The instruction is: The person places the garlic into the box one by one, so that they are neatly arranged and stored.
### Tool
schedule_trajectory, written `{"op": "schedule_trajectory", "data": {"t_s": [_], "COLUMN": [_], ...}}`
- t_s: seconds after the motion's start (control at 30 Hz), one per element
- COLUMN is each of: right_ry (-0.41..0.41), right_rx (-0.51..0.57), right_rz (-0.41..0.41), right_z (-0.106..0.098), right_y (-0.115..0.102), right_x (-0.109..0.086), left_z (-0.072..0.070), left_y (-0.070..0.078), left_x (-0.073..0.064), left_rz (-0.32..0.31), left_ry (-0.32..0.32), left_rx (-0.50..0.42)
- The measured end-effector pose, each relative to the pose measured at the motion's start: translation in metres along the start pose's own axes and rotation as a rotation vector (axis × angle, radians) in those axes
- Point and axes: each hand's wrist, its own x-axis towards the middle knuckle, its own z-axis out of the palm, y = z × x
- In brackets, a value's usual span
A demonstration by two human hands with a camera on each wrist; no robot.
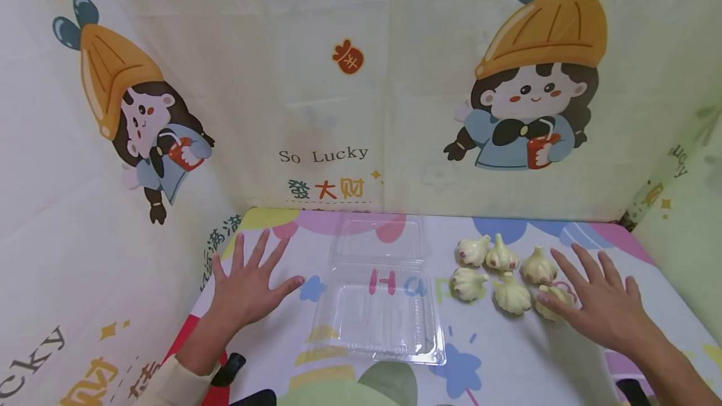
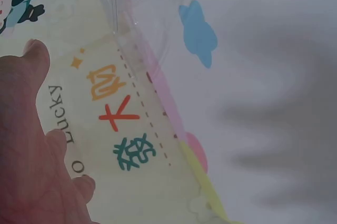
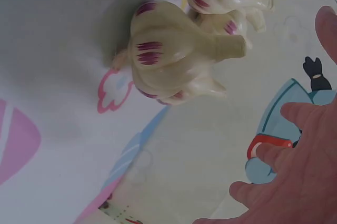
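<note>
Container [image 1: 378,306] runs lengthwise toward the backdrop [image 1: 417,111], lid [image 1: 380,240] faint. Left hand [image 1: 248,287] splays wide; right hand [image 1: 606,302], likewise splayed, partly hides a garlic bulb [image 1: 558,292].

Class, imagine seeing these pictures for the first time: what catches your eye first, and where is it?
Probably the orange-hatted cartoon figure on the backdrop, upper right in the head view. Below it, six garlic bulbs cluster by the outspread right hand; an open clear container lies mid-way across the table, with the outspread left hand to its left.
</note>
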Motion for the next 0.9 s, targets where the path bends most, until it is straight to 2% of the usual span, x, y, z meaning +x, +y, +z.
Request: {"op": "schedule_trajectory", "data": {"t_s": [0.2,0.43,0.7,0.9], "right_ry": [-0.014,-0.023,0.074,0.112], "right_rx": [-0.002,-0.001,0.019,0.052], "right_rz": [0.008,0.02,-0.02,-0.037], "right_z": [0.003,0.009,0.018,0.026], "right_y": [0.001,0.005,0.01,0.012], "right_x": [0.0,-0.004,-0.01,-0.011], "left_z": [0.009,0.016,0.025,0.033], "left_y": [0.002,0.007,0.017,0.02], "left_x": [-0.005,-0.007,-0.008,-0.006], "left_rz": [0.011,0.017,0.041,0.054], "left_ry": [0.019,0.01,0.003,-0.006], "left_rx": [-0.009,-0.003,-0.023,-0.059]}}
